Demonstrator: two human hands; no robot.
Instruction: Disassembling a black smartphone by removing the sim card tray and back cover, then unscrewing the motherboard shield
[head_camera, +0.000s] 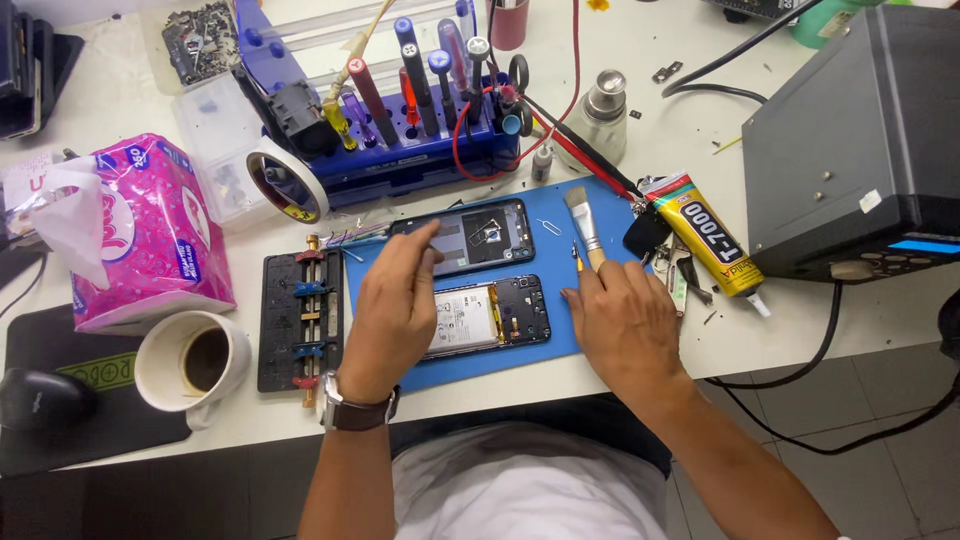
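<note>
The white worktable (120, 100) runs off the picture on the left and far sides; its near edge crosses just in front of the person, and its right edge falls away to a tiled floor beyond the black equipment box (860, 140). That box fills the far right corner, with black cables looping off the edge below it. On the left stands a pink tissue pack (150, 230), with a white cup of dark drink (195, 362) near it and a black mouse (40, 398) on a dark pad at the near left corner. A blue tool rack (420, 130) full of screwdrivers closes off the far middle, so the only open room is the blue work mat (540, 335) in the centre, itself mostly taken.

On the mat lie two phone parts: a dark phone panel (478, 235) farther away and an opened phone body (490, 315) nearer, its battery showing. A black clamp jig (300, 320) lies just left of the mat, a yellow glue tube (710, 240) right of it.

The left hand (395, 310) rests loosely open over the left end of the opened body, fingers reaching to the panel's left end. The right hand (625, 325) lies on the mat's right edge, fingers curled at the handle of a flat brush (583, 225); whether it grips the handle cannot be told.
</note>
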